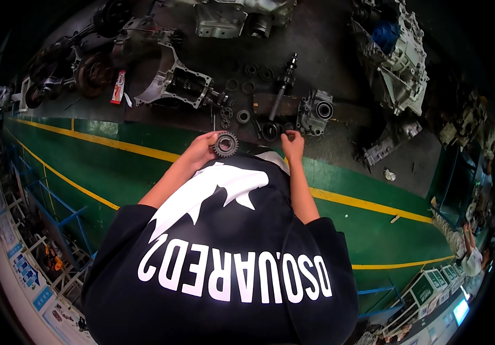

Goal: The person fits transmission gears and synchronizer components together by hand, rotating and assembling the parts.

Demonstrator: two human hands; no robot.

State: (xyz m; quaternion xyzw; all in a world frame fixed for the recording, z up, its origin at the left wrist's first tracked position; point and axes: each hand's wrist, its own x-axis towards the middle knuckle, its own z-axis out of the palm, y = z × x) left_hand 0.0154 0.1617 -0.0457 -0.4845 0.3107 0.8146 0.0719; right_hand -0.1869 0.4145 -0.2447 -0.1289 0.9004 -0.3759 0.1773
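Note:
My left hand (pixel 203 147) is closed on the rim of a toothed metal gear (pixel 235 144), which is held up with its round bore showing. My right hand (pixel 293 144) is closed at the near edge of the dark work surface, its fingers curled; what they hold, if anything, is hidden. Just left of it lies a dark gear (pixel 270 132). Beyond that, a long splined shaft (pixel 282 92) stretches away from me. A smaller gear (pixel 243 117) and several rings lie past my left hand.
An open housing (pixel 175 80) stands at the left, with a red-and-white packet (pixel 118 87) beside it. To the right are a small grey casing (pixel 316 112) and a large transmission housing (pixel 400 63). Yellow lines cross the green floor (pixel 368 236). A person (pixel 471 259) is at far right.

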